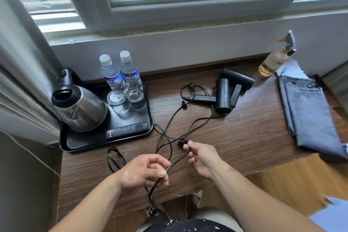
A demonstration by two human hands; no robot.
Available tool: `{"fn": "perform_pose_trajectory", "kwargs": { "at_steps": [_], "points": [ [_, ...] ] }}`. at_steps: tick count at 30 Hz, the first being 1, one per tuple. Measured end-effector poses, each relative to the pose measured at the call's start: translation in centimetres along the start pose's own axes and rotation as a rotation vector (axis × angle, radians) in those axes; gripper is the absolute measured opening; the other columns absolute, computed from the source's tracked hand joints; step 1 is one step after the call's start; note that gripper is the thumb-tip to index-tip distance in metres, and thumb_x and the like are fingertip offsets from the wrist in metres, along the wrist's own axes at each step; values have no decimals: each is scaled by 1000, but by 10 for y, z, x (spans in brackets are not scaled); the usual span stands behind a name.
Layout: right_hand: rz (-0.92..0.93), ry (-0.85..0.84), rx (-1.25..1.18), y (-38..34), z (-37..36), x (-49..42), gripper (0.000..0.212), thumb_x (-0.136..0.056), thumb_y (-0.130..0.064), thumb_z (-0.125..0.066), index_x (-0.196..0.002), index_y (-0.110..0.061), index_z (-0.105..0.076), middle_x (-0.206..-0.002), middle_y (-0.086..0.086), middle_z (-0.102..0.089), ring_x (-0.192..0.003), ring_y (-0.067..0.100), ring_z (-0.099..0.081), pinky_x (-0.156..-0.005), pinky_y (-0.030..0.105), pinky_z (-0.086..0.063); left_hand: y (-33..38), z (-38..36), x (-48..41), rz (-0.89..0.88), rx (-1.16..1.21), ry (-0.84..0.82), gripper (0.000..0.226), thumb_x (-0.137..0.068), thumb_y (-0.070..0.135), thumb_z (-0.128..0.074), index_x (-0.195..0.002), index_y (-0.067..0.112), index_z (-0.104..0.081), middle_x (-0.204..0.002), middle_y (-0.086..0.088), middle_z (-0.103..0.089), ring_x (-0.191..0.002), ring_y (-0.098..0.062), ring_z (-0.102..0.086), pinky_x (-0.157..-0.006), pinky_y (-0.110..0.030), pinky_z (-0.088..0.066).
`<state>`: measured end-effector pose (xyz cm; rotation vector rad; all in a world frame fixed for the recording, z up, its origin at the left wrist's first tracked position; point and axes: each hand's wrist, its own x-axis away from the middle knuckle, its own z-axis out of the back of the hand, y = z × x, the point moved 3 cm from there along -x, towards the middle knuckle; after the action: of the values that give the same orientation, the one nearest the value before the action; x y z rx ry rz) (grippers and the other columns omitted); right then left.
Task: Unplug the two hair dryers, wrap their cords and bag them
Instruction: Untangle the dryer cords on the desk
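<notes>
Over the wooden surface (235,137), the plug (182,142) is pinched by right-hand fingers (189,146); its cord (176,162) runs down-left into the closed left hand (145,172).

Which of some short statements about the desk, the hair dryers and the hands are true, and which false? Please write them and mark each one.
1. Both hair dryers lie on the wooden desk. True.
2. The right hand holds a plug at its fingertips. True.
3. The left hand is empty. False: it grips a black cord.
4. The grey bags lie left of the tray. False: they lie at the desk's right end.
5. Two water bottles stand on the tray. True.
</notes>
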<state>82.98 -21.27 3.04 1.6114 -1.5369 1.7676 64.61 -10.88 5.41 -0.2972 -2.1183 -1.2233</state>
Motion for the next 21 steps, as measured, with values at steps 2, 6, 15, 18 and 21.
{"fn": "perform_pose_trajectory", "kwargs": {
  "at_steps": [2,6,15,18,21],
  "points": [
    [26,27,77,7,3,15,8,-97,-10,-61,-95,-5,-66,-72,3,-70,-48,7,-45,-40,16,-34,-1,1,2,52,84,8,46,-76,8,-75,-118,0,-57,-97,-19,-73,-91,-34,-70,-77,-40,-56],
    [95,-17,123,23,12,56,10,-98,-7,-59,-107,-7,-64,-79,9,-73,-50,10,-53,-42,19,-43,5,-8,-6,54,82,71,46,-85,28,-75,-122,5,-62,-118,-16,-73,-107,-32,-69,-93,-41,-53],
    [396,-317,394,6,-68,69,26,-96,0,-62,-113,-19,-68,-77,8,-70,-55,15,-58,-51,25,-51,68,-6,2,-190,118,323,20,-96,20,-63,-103,2,-67,-94,-9,-74,-86,-18,-69,-74,-27,-56],
    [412,-396,477,2,-98,61,15,-96,-6,-64,-107,-13,-71,-82,9,-71,-61,17,-63,-56,27,-53,77,20,21,-238,130,441,13,-97,14,-61,-100,4,-67,-94,-13,-74,-88,-23,-70,-78,-32,-54],
    [512,-293,797,-2,-91,33,10,-94,-15,-68,-101,-20,-73,-81,2,-75,-65,13,-70,-66,33,-61,79,60,61,-249,124,521,13,-101,13,-54,-102,7,-65,-86,-8,-72,-91,-26,-72,-83,-39,-56]
  ]
}}
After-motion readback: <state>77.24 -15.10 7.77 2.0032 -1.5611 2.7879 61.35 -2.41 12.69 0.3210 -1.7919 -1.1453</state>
